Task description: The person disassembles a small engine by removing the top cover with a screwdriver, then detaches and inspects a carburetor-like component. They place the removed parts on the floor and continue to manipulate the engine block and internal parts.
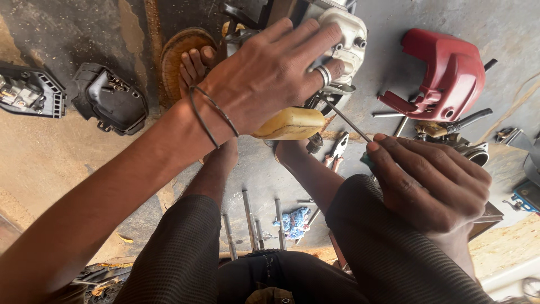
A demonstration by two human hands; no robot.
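Note:
My left hand (270, 73) lies flat, fingers spread, on a whitish engine part (347, 39) at the top of the view. It wears a ring and thin wrist bands. My right hand (430, 177) is closed around the green handle of a screwdriver (347, 119), whose thin shaft points up and left toward the engine part. A yellowish plastic tank (291, 124) sits just below my left hand. My knees in dark trousers fill the bottom of the view.
A red plastic cover (447, 73) lies at upper right beside black-handled parts. Two dark housings (109, 98) lie at left. Pliers (337, 149), several long bolts (247, 219) and a blue rag (293, 222) lie on the concrete between my legs. A foot in a sandal (191, 62) rests at top.

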